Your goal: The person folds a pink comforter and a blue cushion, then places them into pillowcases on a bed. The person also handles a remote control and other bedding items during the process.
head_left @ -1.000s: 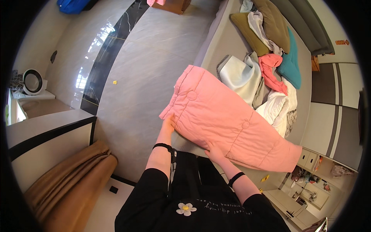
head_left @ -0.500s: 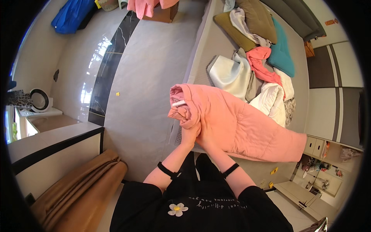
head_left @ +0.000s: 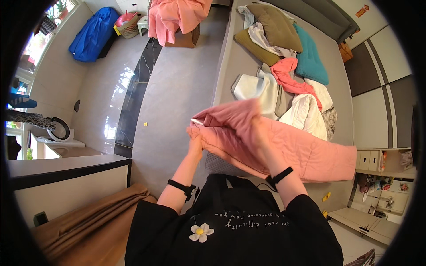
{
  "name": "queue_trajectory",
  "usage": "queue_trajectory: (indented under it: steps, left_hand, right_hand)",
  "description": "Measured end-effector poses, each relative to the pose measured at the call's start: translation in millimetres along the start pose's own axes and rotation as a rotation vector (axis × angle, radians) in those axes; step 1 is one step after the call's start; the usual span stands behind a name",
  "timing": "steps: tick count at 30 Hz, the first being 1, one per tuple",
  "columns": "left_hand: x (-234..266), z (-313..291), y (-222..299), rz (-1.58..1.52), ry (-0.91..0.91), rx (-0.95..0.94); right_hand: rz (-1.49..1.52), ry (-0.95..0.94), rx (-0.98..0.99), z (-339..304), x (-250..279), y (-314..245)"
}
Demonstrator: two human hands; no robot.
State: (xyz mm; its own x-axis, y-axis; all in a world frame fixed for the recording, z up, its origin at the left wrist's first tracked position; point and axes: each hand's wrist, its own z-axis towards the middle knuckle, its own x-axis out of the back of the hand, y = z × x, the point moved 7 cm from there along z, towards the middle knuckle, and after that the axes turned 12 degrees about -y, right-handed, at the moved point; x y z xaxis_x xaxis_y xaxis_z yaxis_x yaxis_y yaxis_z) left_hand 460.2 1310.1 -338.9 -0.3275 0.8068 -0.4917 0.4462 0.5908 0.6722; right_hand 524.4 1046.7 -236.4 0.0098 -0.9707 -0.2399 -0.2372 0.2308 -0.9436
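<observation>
A pink quilted cloth piece (head_left: 306, 150) stretches from my hands across the bed's near corner toward the right. My left hand (head_left: 195, 141) is closed on its left edge, close to a small white tag (head_left: 197, 122). At the middle, my right hand (head_left: 262, 133) grips a raised fold, which is smeared by motion; its fingertips are partly hidden by the cloth. Between the two hands the darker pink inner side shows. Black bands circle both of my forearms.
On the bed (head_left: 224, 80) lie a teal pillow (head_left: 310, 60), olive pillows (head_left: 277, 26), a white quilt (head_left: 306, 117) and a coral cloth (head_left: 288, 73). A cardboard box (head_left: 186, 37) holds up more pink cloth. A rolled brown mat (head_left: 102, 208) stands at lower left.
My hands were close together on the rolled end. Now they are apart: the left has moved left, the right has moved right and lifted a fold, spreading the end open.
</observation>
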Motion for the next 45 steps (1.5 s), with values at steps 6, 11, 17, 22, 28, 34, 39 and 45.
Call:
queue_trajectory:
  steps: [6,11,17,22,28,34,39,45]
  left_hand:
    - [32,-23,-28,0.259,-0.039,0.016]
    - [-19,-40,-16,0.067,-0.304,-0.131]
    - [-78,-89,2,0.032,-0.367,-0.094]
    - [-107,-114,-14,0.18,-0.641,0.091]
    - [-84,-81,39,0.526,-0.43,-0.178]
    - [-39,-14,34,1.615,-0.252,-0.135]
    - [-94,-22,24,1.552,-0.417,-0.185]
    - [-31,7,40,1.497,0.003,-0.14]
  right_hand:
    - [-0.881,0.069,0.17,25,20,-107]
    - [-0.872,-0.264,0.123,-51,-96,-60]
    - [-0.718,-0.488,-0.04,-73,-89,19]
    - [-0.659,-0.65,0.308,-117,-126,-78]
    - [-0.369,-0.381,0.086,-114,-48,-38]
    - [-0.454,-0.345,0.108,-139,-28,-61]
    - [-0.412,-0.34,0.109,-152,-10,-65]
    - [-0.365,-0.144,0.255,-144,35,-97]
